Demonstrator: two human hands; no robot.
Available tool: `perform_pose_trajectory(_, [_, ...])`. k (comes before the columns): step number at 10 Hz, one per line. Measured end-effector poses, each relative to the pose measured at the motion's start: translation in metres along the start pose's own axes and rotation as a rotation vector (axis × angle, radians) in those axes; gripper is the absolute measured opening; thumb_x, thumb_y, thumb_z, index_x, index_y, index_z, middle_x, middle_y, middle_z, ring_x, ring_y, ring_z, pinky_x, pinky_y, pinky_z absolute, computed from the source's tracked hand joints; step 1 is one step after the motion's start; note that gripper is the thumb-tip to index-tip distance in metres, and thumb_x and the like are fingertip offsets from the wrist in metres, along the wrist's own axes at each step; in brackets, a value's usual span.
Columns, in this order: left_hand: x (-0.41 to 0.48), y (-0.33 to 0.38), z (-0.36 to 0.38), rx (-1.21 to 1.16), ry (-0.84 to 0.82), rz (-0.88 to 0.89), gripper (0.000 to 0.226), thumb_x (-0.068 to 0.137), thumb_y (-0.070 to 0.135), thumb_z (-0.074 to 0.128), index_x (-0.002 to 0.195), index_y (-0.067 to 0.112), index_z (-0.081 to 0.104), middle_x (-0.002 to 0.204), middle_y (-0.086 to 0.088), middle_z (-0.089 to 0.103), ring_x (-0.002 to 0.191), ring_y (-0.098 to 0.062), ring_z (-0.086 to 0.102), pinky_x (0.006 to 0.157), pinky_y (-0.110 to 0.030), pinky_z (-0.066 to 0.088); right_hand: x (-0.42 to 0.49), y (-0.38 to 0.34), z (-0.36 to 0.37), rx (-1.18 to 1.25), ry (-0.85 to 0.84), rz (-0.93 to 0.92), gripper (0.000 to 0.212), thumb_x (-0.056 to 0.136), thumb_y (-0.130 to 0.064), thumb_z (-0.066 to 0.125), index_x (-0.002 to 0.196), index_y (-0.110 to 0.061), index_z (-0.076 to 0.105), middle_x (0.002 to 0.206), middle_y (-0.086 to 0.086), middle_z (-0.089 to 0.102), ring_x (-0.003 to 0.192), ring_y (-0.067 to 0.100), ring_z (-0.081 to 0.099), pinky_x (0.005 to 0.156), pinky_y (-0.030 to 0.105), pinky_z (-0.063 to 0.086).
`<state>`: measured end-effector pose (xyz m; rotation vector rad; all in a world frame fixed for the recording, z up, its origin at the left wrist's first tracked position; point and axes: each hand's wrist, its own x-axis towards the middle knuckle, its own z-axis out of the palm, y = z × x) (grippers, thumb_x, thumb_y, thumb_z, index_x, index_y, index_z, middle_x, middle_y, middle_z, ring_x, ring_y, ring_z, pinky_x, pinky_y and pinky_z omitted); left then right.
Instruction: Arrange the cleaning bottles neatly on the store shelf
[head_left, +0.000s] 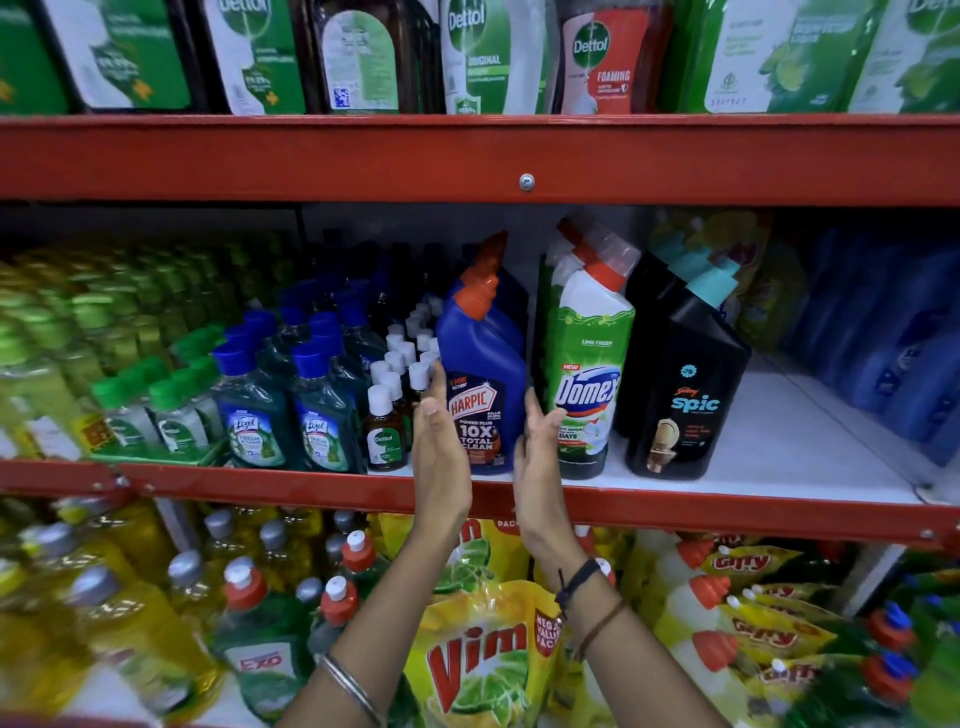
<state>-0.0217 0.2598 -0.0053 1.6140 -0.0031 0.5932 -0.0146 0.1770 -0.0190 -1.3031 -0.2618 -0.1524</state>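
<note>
A blue Harpic bottle (480, 384) with an orange cap stands at the front of the middle shelf (779, 447), with more Harpic bottles lined up behind it. My left hand (439, 447) lies flat against its left side, fingers straight up. My right hand (537, 457) presses its right side, and the thumb reaches onto the green and white Domex bottle (589, 374) beside it. A black Spic bottle (685, 384) heads a row to the right of the Domex row.
Small brown Dettol bottles (384, 431) and green Lizol bottles (254, 421) crowd the shelf left of the Harpic. The red shelf lip (727, 512) runs below my hands. Bare white shelf lies right of the Spic row. Vim pouches (483, 660) fill the shelf underneath.
</note>
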Motion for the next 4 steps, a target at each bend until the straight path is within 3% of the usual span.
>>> perform_pose_trajectory(1, [-0.002,0.003,0.000,0.031,-0.011,-0.001,0.089,0.065,0.090,0.000,0.142,0.051,0.020,0.159,0.008,0.020,0.142,-0.011,0.022,0.119,-0.046,0.022,0.000,-0.002,-0.002,0.013,-0.002,0.007,0.117,0.052,-0.097,0.027,0.146,-0.028,0.023,0.157,-0.010,0.023,0.141,0.001,0.023,0.112,0.021,0.021])
perform_pose_trajectory(2, [-0.003,0.005,-0.001,0.060,-0.010,0.002,0.093,0.062,0.091,0.000,0.143,0.050,0.019,0.159,0.006,0.020,0.144,-0.015,0.022,0.118,-0.047,0.023,-0.001,-0.004,-0.006,0.011,0.004,0.006,0.117,0.053,-0.096,0.028,0.146,-0.025,0.027,0.155,-0.008,0.028,0.141,0.003,0.026,0.116,0.026,0.021])
perform_pose_trajectory(3, [-0.006,0.002,-0.001,0.039,0.012,0.022,0.084,0.072,0.086,0.004,0.144,0.046,0.021,0.158,0.008,0.021,0.144,-0.011,0.023,0.118,-0.049,0.026,0.000,-0.010,-0.008,0.006,0.010,0.012,0.104,0.064,-0.088,0.029,0.143,-0.022,0.033,0.151,-0.004,0.036,0.135,0.004,0.035,0.112,0.023,0.028])
perform_pose_trajectory(4, [-0.017,0.019,0.007,0.050,0.115,0.177,0.066,0.089,0.062,0.014,0.147,0.033,0.024,0.154,0.016,0.022,0.143,0.000,0.019,0.120,-0.041,0.023,-0.021,-0.013,-0.027,-0.161,0.107,-0.057,0.068,0.082,-0.065,0.039,0.132,-0.022,0.049,0.137,-0.003,0.054,0.124,0.003,0.050,0.106,0.026,0.040])
